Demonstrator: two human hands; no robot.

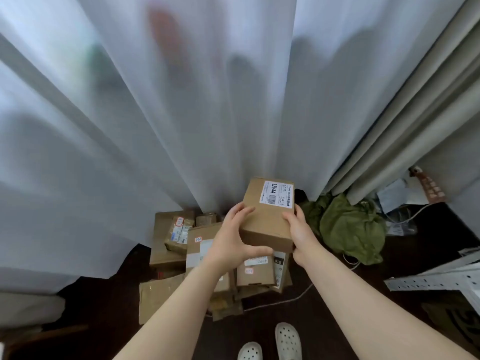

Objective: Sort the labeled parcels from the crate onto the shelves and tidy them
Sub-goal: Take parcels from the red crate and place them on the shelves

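Note:
I hold a brown cardboard parcel (265,216) in the air with both hands; its white label reads "12V4A". My left hand (233,240) grips its left side and near bottom edge, thumb under the front. My right hand (298,232) grips its right side. Below it, a pile of labeled cardboard parcels (181,245) lies on the dark floor, several with red-marked stickers. No shelf boards with parcels are in view.
White sheer curtains (181,113) hang right behind the pile, with beige drapes (415,126) at the right. A green cloth bundle (353,229) lies right of the pile. Perforated metal shelf rails (436,279) lie at the far right. My white clogs (287,341) stand below.

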